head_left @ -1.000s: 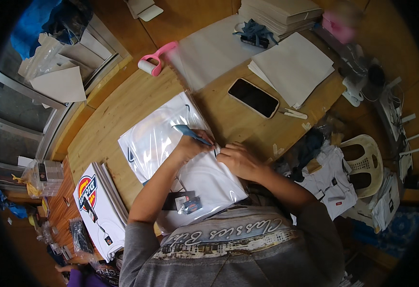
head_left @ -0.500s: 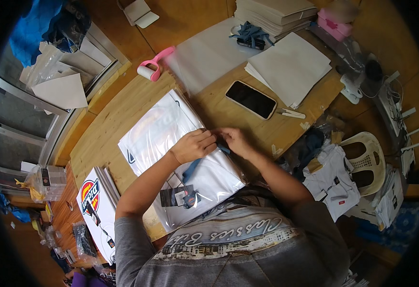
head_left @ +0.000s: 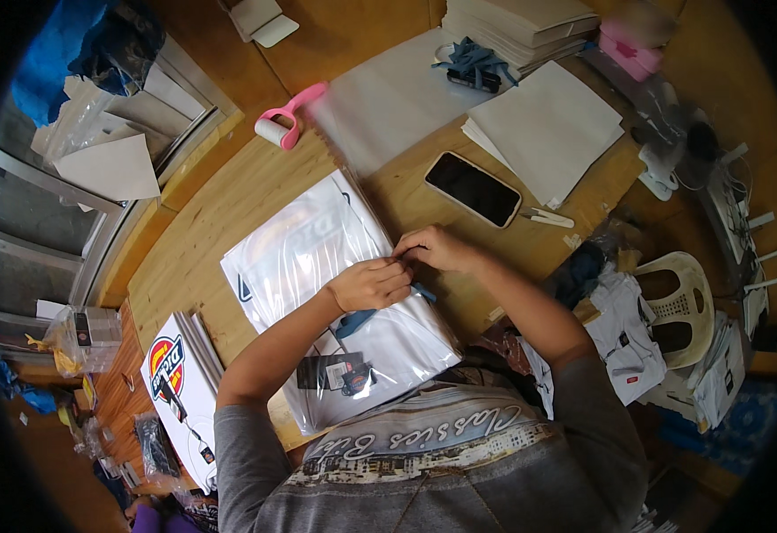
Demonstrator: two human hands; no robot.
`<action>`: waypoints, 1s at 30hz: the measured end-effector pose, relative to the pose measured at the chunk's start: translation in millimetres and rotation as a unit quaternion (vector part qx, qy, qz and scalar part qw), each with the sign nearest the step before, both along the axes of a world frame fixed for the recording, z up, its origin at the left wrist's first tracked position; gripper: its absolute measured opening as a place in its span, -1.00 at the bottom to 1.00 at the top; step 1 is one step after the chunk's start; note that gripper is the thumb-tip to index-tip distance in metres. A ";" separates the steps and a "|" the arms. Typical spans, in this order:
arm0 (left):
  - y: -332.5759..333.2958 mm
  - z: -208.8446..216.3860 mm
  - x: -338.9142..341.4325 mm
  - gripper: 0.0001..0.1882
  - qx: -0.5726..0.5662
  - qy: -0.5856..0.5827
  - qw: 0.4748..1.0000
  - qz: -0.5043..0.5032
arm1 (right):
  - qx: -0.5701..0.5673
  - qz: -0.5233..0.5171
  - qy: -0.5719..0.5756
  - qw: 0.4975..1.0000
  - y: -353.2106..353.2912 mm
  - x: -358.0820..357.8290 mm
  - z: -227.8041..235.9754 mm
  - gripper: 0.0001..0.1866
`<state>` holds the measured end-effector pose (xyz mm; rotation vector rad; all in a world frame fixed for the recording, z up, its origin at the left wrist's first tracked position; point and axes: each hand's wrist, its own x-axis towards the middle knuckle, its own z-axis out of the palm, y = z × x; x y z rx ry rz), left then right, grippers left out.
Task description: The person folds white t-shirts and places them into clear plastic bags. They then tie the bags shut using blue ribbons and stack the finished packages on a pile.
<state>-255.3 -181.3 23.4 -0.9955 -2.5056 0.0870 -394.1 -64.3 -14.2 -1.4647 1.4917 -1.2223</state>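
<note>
A folded white T-shirt (head_left: 291, 235) in a clear plastic bag lies slanted on the wooden table in front of me. Black hang tags (head_left: 325, 372) show through the film near its lower end. Over the bag's right side, my left hand (head_left: 372, 282) is closed, its fingertips touching those of my right hand (head_left: 440, 249). That right hand is pinched too, at the bag's right edge. A blue fabric strip (head_left: 353, 322) comes out from beneath my left hand and shows again to its right. What the fingertips grip is too small to make out.
Right of the bag lie a phone (head_left: 473, 189), tweezers (head_left: 548, 218) and white sheets (head_left: 544, 129). A pink lint roller (head_left: 289, 120) rests at the far edge, near blue strips (head_left: 475, 62). More folded white shirts (head_left: 180, 373) are at the left; a plastic chair (head_left: 677, 306) stands right.
Both hands have shifted slightly; the right hand has come up and left, over the bag's edge, with its fingertips against the left's. The bag stays in about the same place.
</note>
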 end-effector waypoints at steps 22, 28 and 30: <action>5.3 7.6 0.8 -0.89 0.052 -0.026 0.995 0.086 | 0.034 -0.084 -0.222 0.971 15.8 26.9 -6.0 -0.78; 1.1 -3.3 4.4 -0.89 0.085 0.006 0.994 0.074 | 0.011 -0.059 -0.060 0.996 9.0 16.7 2.3 -0.89; 0.6 -3.5 4.8 -0.89 0.089 0.003 0.993 0.075 | -0.069 -0.068 0.028 0.995 5.8 16.0 3.3 -0.92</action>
